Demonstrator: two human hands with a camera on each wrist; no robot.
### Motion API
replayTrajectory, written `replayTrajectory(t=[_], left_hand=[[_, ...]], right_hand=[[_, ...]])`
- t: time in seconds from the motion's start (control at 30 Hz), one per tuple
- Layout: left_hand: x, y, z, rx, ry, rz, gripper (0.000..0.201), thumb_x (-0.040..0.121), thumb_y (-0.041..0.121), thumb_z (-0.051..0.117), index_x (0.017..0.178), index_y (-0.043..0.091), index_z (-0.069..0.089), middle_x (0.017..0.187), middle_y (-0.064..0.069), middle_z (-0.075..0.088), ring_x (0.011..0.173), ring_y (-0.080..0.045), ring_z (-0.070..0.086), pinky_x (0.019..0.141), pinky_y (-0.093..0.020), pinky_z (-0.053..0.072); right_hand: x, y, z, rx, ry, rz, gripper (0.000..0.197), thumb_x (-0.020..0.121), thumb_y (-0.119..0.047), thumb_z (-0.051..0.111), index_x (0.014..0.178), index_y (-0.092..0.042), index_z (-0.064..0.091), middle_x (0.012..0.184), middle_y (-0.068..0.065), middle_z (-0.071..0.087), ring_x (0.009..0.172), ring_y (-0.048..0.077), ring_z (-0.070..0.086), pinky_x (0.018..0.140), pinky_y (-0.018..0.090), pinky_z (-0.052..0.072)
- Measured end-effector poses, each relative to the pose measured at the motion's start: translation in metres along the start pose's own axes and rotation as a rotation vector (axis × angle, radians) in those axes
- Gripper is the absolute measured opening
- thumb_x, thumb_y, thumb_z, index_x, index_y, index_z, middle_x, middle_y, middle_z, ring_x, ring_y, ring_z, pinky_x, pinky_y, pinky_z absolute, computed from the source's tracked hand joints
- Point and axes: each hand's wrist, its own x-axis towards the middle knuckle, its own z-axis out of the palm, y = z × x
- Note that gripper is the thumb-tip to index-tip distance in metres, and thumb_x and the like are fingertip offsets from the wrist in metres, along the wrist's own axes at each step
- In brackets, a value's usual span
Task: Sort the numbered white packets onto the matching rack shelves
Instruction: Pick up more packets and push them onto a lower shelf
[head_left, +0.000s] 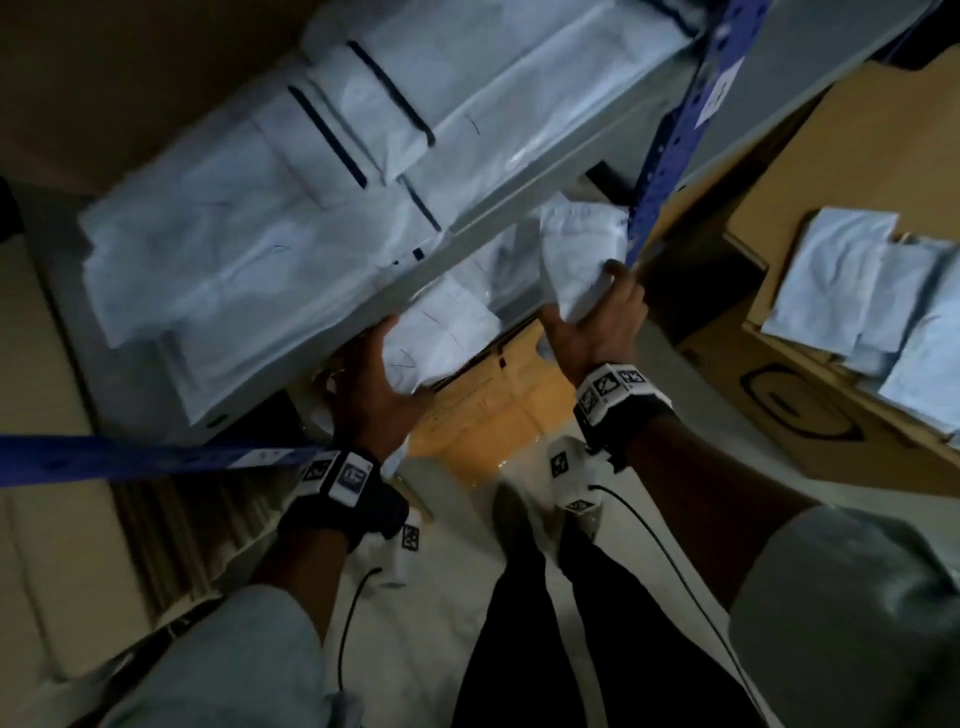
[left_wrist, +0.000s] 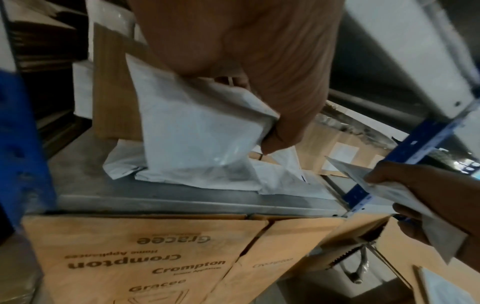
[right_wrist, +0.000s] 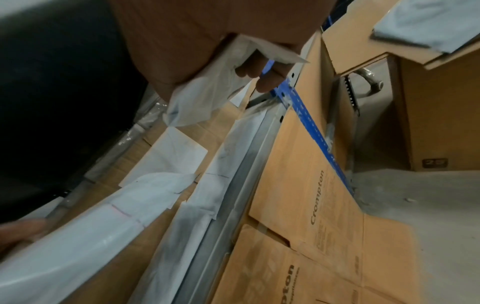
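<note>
Packet (head_left: 441, 338) upright — left hand's (head_left: 371, 387) fingers (left_wrist: 280, 131)

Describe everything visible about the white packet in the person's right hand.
The packet is a thin white plastic mailer, crumpled and creased, with faint markings too blurred to read. The right hand grips its lower end, fingers curled round it. It stands roughly upright beside the blue rack post, in front of the lower shelf opening.
</note>
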Motion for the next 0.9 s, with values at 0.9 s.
replayTrajectory(t=[0.9], left_hand=[[0.055,-0.094,0.1,0.363,0.103,-0.034,0.055,0.107,0.04,0.026,0.159,0.041,0.009,0.168,-0.002,0.004,0.154,-0.023,0.003,0.118,-0.064,0.004]], right_hand=[[0.054,0.048,0.122,-0.116,-0.242,-0.16,0.062,0.092,-0.045,0.068,0.146,-0.026,0.042,0.133,0.009,0.047,0.115,0.024,0.048,0.088,0.029,0.048]])
